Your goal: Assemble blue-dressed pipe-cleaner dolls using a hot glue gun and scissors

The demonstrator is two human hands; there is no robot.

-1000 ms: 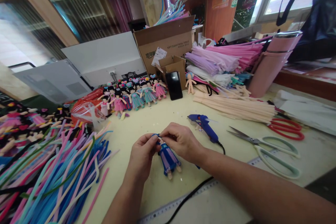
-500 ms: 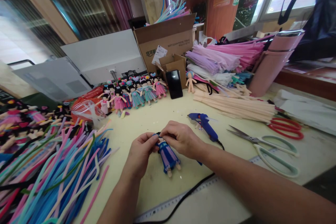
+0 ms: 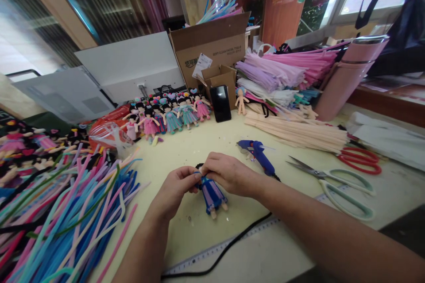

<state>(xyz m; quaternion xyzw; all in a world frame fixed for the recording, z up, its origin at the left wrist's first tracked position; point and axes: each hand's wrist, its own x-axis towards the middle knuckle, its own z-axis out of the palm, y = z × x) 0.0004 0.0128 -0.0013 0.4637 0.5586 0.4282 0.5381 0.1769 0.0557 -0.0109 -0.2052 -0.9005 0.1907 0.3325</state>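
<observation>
A small pipe-cleaner doll (image 3: 213, 194) with black hair and a blue and lilac striped skirt lies on the table, feet toward me. My left hand (image 3: 179, 184) pinches a short blue pipe cleaner (image 3: 197, 172) at the doll's head end, thumb against forefinger. From the other side, my right hand (image 3: 229, 174) is closed at the same spot, its fingertips meeting the blue piece and covering much of the doll's upper body. Beyond the right hand rests a blue hot glue gun (image 3: 257, 154), its nozzle pointing away to the left.
Green-handled scissors (image 3: 332, 179) and red-handled scissors (image 3: 360, 160) lie at right. Loose coloured pipe cleaners (image 3: 66, 216) spread at left. Finished dolls (image 3: 172, 117), a phone (image 3: 220, 103) and beige pipe cleaners (image 3: 295, 132) stand or lie behind. A ruler (image 3: 212, 250) and black cord (image 3: 232, 245) cross the front.
Both hands keep their pinch at the doll's head end, with small finger shifts. The doll's black hair shows more above the fingers now. The view has tilted slightly.
</observation>
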